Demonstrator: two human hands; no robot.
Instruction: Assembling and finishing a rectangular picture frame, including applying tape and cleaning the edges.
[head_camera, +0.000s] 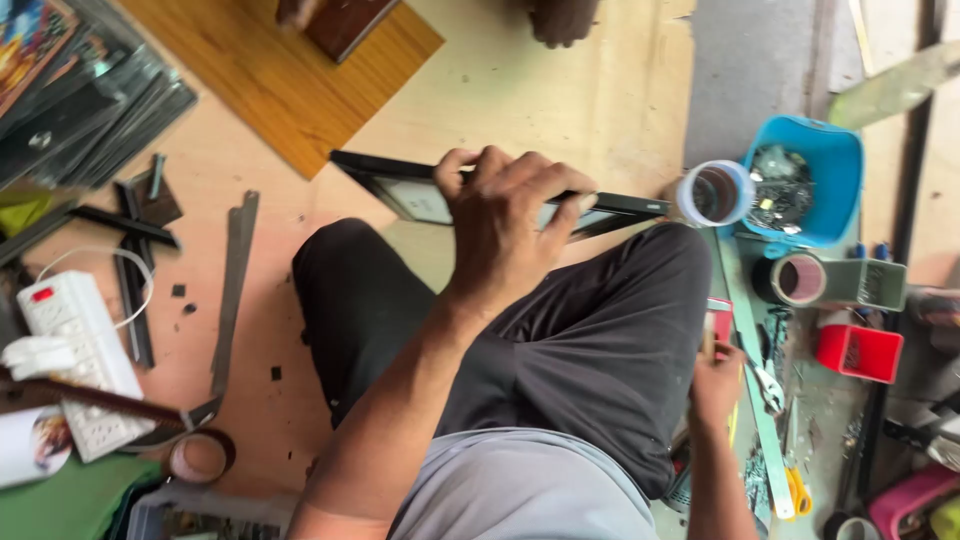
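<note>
My left hand (505, 225) grips the top edge of a black picture frame (400, 185) that stands on edge in front of my knees. The fingers curl over the frame's rim. My right hand (715, 385) is low at the right beside my thigh, among tools lying on the floor. It touches a small red and white object (718, 320); whether it holds it is unclear. My black trousers (560, 340) fill the middle of the view.
At the right are a blue tub of small metal parts (805, 185), tape rolls (795, 278), a red box (858, 352) and orange-handled scissors (797, 490). At the left lie a white power strip (75, 360), black frame strips (130, 260) and stacked glass panes (95, 110). Another person's foot (562, 20) shows at the top.
</note>
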